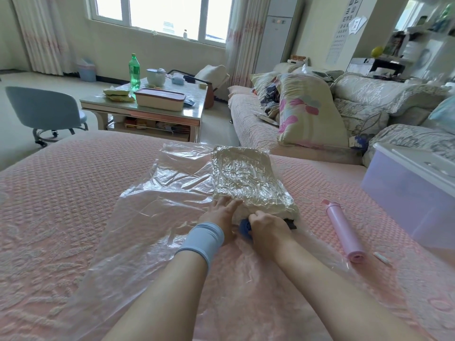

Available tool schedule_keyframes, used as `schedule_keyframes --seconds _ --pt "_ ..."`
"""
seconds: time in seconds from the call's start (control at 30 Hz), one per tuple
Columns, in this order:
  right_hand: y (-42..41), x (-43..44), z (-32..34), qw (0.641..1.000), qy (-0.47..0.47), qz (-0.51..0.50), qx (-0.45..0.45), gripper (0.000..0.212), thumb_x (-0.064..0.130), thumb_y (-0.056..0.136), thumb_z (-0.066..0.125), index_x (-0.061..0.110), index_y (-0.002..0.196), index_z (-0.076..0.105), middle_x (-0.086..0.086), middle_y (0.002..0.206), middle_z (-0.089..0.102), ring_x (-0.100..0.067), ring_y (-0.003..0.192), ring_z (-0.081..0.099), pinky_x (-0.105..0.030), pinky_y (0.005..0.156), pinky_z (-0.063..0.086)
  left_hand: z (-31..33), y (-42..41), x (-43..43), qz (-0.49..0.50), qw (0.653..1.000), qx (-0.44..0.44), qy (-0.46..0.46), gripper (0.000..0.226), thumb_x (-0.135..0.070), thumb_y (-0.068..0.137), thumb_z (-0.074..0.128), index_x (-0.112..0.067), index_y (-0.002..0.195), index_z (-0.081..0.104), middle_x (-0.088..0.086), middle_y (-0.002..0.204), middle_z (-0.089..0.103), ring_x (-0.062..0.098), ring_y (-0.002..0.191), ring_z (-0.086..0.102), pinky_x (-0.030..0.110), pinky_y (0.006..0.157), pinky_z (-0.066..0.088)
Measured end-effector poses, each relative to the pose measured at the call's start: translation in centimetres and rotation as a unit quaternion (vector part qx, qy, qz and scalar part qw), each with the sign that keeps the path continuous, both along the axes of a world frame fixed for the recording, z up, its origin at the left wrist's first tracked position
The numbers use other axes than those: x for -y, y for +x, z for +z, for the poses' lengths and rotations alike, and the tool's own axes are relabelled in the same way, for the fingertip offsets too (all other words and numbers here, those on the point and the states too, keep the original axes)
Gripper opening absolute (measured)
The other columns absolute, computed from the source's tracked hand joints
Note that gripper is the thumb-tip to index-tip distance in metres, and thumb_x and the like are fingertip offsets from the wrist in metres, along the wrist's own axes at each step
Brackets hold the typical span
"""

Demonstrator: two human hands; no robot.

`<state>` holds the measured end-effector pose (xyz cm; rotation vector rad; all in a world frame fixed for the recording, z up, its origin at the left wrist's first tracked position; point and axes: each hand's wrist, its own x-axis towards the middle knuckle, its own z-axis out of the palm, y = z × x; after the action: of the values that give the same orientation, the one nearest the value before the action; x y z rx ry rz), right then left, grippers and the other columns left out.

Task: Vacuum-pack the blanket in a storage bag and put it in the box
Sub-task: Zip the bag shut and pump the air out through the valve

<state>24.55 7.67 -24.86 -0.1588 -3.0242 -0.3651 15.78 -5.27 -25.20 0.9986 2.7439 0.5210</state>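
Right hand [267,221]: fingers curled round the blue valve [244,227], probably screwing it closed.
Left hand [221,212]: fingers straight, pressing the storage bag [157,200] beside it.
Blanket [248,178]: shrunken inside the bag, middle of the bed [73,193].
Box [403,193]: bed's right edge.
Advice: keep the bag flat and twist until tight, so no air returns.

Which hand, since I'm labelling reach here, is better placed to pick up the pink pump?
Right, probably. The pink pump lies on the bed right of the right hand, which grips the blue valve. The left hand presses the packed blanket and would have to cross over.
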Motion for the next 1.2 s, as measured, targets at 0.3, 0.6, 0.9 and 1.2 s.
schedule_keyframes --seconds 0.3,0.6,0.9,1.2 --pt "0.4 0.4 -0.3 0.997 -0.008 -0.072 0.007 0.025 0.023 0.102 0.048 0.011 0.123 0.054 -0.007 0.124 0.062 -0.024 0.11 0.065 -0.035 0.084 0.053 1.3 1.8 1.1 -0.03 0.998 -0.006 -0.057 0.096 -0.025 0.08 0.076 -0.037 0.152 0.013 -0.004 0.159 0.011 0.026 0.145 0.018 0.049 0.112 0.035" --pt "7.5 1.8 4.9 0.974 -0.121 0.05 0.182 0.061 0.065 0.076 0.071 0.035 0.127 0.058 0.008 0.124 0.055 -0.017 0.117 0.055 -0.033 0.094 0.046 4.0 5.6 2.2 -0.052 0.991 -0.056 -0.107 0.049 -0.029 0.079 0.078 -0.026 0.121 0.051 -0.001 0.123 0.056 0.021 0.109 0.055 0.036 0.093 0.049" --pt "14.3 1.8 3.0 0.966 -0.103 0.113 0.207 0.125 0.065 0.053 0.086 0.044 0.152 0.012 0.009 0.154 0.027 -0.018 0.138 0.035 -0.042 0.111 0.037 3.4 11.8 4.1 -0.092 0.974 0.003 -0.208 0.049 -0.045 0.078 0.076 -0.023 0.118 0.059 0.0 0.12 0.064 0.024 0.105 0.062 0.036 0.093 0.051" --pt "15.5 4.2 4.2 0.982 0.032 0.165 0.09 0.023 0.023 0.085 0.054 0.015 0.106 0.057 -0.004 0.102 0.065 -0.028 0.091 0.066 -0.038 0.076 0.051 5.2 14.1 6.7 -0.085 0.963 0.12 -0.227 0.091 -0.065 0.058 0.081 -0.03 0.131 0.04 -0.008 0.136 0.044 0.021 0.116 0.051 0.042 0.102 0.045"
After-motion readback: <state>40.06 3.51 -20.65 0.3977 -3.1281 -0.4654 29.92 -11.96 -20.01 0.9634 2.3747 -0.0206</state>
